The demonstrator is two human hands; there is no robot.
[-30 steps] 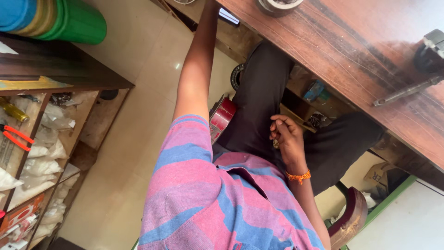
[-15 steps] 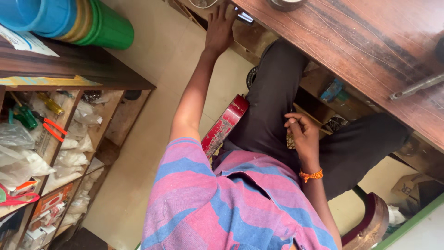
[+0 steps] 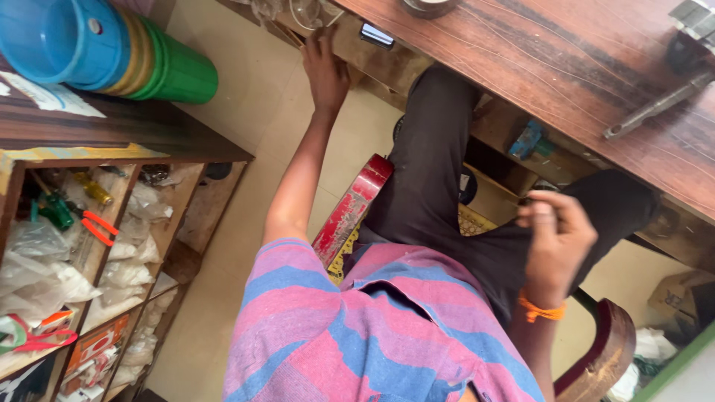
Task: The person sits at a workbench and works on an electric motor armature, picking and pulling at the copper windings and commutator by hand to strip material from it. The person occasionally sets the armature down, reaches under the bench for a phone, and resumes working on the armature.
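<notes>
Two hands (image 3: 325, 71), desk (image 3: 536, 52) edge

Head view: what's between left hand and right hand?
Only the black trousers, in the head view: left hand up at the table, right hand resting on them.

Stacked buckets (image 3: 112, 52) on top of the shelf unit (image 3: 112, 141) at left, bagged goods (image 3: 126, 253) in its compartments, phone (image 3: 376, 35) at the surface (image 3: 566, 67) edge beside the left hand (image 3: 325, 71), right hand (image 3: 555, 238) over the lap
</notes>
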